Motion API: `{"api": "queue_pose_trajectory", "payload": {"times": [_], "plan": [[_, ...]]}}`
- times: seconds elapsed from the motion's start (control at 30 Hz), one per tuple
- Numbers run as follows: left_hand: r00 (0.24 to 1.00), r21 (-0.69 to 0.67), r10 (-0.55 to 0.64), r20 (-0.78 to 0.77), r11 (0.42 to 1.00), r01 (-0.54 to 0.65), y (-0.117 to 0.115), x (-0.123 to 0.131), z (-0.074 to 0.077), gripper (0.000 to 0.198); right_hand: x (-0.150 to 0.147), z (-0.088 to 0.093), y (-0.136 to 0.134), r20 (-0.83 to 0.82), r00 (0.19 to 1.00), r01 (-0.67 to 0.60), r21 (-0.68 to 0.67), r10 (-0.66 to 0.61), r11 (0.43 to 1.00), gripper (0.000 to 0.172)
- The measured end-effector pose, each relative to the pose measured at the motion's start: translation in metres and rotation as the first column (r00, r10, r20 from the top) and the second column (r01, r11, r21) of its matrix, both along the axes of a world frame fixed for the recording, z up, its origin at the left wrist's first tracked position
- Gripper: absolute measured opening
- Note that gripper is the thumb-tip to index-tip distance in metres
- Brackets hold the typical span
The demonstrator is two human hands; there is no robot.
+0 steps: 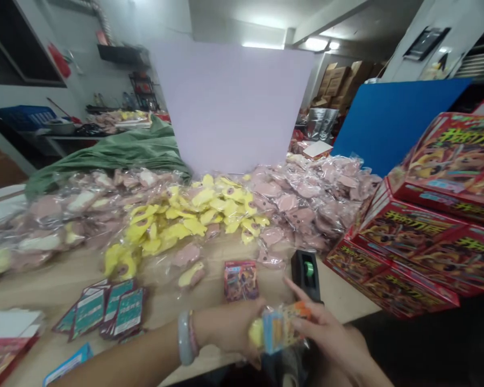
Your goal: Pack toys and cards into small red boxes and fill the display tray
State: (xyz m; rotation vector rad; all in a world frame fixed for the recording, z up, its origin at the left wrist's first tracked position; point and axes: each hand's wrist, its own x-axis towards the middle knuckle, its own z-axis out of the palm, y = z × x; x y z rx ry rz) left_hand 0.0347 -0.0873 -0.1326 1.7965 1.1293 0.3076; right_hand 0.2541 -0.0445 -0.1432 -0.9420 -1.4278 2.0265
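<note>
My left hand [229,328], with bracelets at the wrist, and my right hand [331,333] meet at the near table edge. Together they grip a clear plastic packet [278,328] holding a yellow toy and a printed card. The left fingers curl round its left side. On the right hand, the fingers wrap its right side while the index finger points out toward the black tape dispenser [306,271]. A small red box [241,279] stands just beyond my hands.
Heaps of bagged yellow toys [185,217] and pink toys [306,199] cover the wooden table [64,279]. Stacked red printed cartons [427,226] fill the right. Teal and red cards [105,309] lie at left. A lilac board [232,107] and blue board [391,118] stand behind.
</note>
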Motion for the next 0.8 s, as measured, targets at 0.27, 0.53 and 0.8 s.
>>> {"api": "queue_pose_trajectory", "payload": {"times": [0.27, 0.53, 0.8], "plan": [[0.993, 0.047, -0.088, -0.08, 0.995, 0.092, 0.022, -0.008, 0.012, 0.085, 0.0, -0.046, -0.01, -0.155, 0.954, 0.206, -0.281, -0.257, 0.937, 0.028], [0.763, 0.316, -0.442, -0.472, 0.723, 0.614, 0.084, -0.03, -0.042, 0.089, 0.018, -0.036, -0.009, -0.144, 0.857, 0.374, -0.487, -0.495, 0.789, 0.036], [0.867, 0.487, -0.011, -0.499, 0.823, 0.291, 0.04, -0.037, -0.02, 0.098, 0.002, -0.08, -0.028, 0.004, 0.878, 0.459, -0.289, -0.479, 0.84, 0.037]]}}
